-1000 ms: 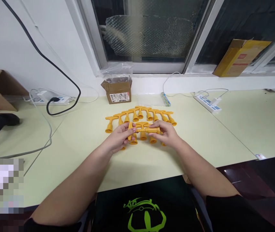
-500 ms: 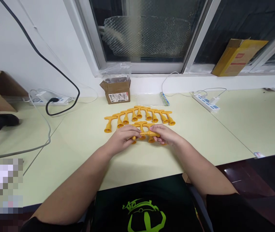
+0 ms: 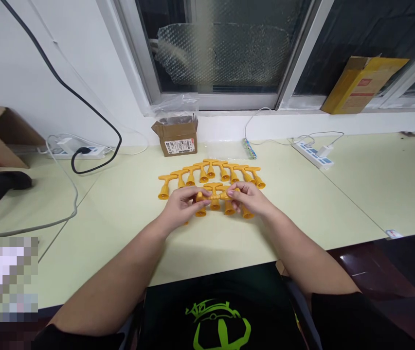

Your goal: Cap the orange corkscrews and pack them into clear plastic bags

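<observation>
Between my two hands lies a yellow T-shaped plastic handle [image 3: 214, 197], held level above the table. My left hand [image 3: 181, 206] is closed around its left end, thumb and fingers pinching it. Its flared right end sits in the closed fingers of my right hand [image 3: 253, 198], which partly cover it. Just beneath and behind the hands is a front row of similar yellow handles [image 3: 215, 205], some hidden by my fingers. Farther back, a curved row of more such handles [image 3: 210, 169] lies with the flared cups facing me.
An open cardboard box [image 3: 179, 137] with a plastic bag stands at the back by the window. Right of it lie a clear bag and a small colourful strip [image 3: 250, 148]. Power strips [image 3: 313, 154] with cables sit along the wall. A black object [image 3: 5, 181] juts in at left.
My left hand has shifted left and opened up its grasp slightly, showing more of the held handle. The handle has risen a little and moved with both hands still on it.
</observation>
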`<action>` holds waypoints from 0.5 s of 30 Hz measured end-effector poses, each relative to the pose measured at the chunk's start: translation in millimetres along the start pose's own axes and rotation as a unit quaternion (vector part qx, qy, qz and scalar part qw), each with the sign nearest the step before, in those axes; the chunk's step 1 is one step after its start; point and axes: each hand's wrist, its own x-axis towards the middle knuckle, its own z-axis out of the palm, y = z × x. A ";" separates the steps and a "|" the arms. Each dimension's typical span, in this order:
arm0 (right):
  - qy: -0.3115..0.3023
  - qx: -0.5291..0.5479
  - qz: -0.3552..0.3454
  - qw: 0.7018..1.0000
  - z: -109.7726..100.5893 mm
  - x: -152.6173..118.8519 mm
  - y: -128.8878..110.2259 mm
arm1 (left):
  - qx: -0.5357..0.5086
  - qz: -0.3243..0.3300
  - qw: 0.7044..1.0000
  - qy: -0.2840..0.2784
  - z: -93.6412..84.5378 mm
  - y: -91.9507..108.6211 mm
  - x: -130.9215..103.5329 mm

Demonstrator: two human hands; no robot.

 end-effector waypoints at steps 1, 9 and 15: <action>-0.005 0.015 0.041 0.999 0.1 -0.3 -0.9 | 0.021 0.027 0.999 -0.020 -1.5 0.1 -0.2; -0.121 0.063 0.131 0.982 -4.4 -9.1 -8.7 | 0.074 0.123 0.988 -0.059 -1.7 -1.3 -5.6; -0.224 0.013 0.011 0.974 -14.7 -9.7 -5.3 | 0.070 0.079 0.993 -0.049 5.5 -5.0 -3.6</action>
